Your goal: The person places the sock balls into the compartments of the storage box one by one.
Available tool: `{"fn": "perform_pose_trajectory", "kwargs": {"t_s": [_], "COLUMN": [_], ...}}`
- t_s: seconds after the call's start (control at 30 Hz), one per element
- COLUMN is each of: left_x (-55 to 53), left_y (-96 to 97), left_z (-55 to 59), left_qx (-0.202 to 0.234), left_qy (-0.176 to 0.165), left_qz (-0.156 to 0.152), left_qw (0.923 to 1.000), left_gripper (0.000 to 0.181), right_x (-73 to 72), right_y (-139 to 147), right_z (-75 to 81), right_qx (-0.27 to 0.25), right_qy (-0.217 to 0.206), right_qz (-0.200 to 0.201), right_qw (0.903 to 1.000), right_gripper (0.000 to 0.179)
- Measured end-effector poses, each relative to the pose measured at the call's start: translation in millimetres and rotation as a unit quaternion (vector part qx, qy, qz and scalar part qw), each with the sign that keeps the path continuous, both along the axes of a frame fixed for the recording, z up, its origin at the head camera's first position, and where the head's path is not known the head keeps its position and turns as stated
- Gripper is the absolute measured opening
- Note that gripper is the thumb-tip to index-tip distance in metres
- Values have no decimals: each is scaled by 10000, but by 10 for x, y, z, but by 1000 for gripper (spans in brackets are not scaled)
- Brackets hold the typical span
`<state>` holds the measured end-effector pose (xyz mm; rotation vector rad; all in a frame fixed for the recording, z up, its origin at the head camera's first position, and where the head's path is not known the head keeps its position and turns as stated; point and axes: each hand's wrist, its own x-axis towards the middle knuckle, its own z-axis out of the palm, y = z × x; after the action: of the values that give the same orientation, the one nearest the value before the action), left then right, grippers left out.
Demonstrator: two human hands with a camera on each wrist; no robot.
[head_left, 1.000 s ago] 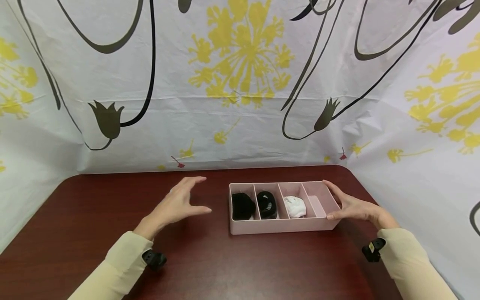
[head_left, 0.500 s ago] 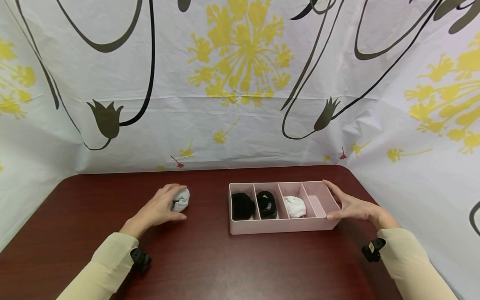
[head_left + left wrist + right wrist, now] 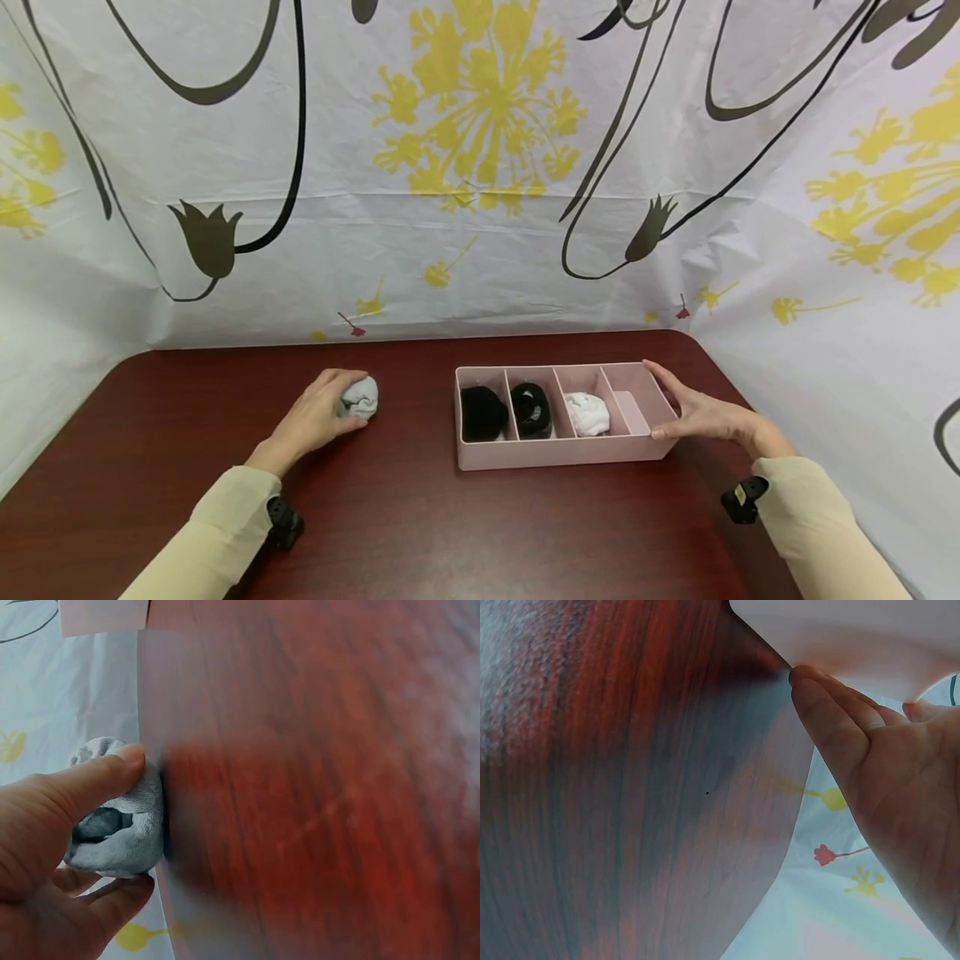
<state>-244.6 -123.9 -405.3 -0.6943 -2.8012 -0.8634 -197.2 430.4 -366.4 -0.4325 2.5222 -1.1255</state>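
Well, at left of centre in the head view, my left hand [image 3: 315,412] pinches the grey bundle [image 3: 362,398] between thumb and fingers; whether the bundle bears on the tabletop [image 3: 465,533] I can't tell. A broad strip of dark red wood separates it from the pink box [image 3: 562,454], right of centre, so I have sideways room there. More wood stretches across the lower middle of the frame.

My right hand [image 3: 708,415] grips the box's right end, thumb at the near corner and fingertip at the far one. Of the four compartments, the leftmost holds a black bundle [image 3: 483,414], the next a glossy black roll [image 3: 531,411], the third a white bundle [image 3: 587,414]; the rightmost shows its pink floor.

Margins are tighter behind: the tabletop's far edge runs just beyond the box, against the patterned cloth [image 3: 480,283]. At the right, the slanting side edge passes near my right hand.
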Motion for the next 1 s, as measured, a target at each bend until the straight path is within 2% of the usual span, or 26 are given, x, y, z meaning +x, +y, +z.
{"fn": "perform_pose_trajectory", "kwargs": {"t_s": [0.2, 0.4, 0.6, 0.8, 1.0], "left_x": [4, 29, 41, 48, 59], "left_y": [23, 58, 86, 117, 234], "left_z": [14, 5, 12, 73, 171], "left_qx": [15, -81, -65, -6, 381], "left_qy": [127, 16, 216, 144, 199], "left_qz": [193, 157, 261, 335, 225], "left_qw": [9997, 9998, 9994, 9993, 9988], "left_gripper": [56, 62, 55, 53, 53], "right_x": [-3, -3, -4, -3, 1], "right_y": [-1, -4, -7, 7, 13], "right_z": [-7, -7, -14, -25, -26], "right_qx": [-36, -19, -77, -42, -18], "right_qy": [7, 38, -24, 35, 79], "right_qz": [16, 25, 36, 35, 34], "right_qw": [10000, 10000, 10000, 10000, 10000], "right_gripper": [109, 109, 109, 108, 108]}}
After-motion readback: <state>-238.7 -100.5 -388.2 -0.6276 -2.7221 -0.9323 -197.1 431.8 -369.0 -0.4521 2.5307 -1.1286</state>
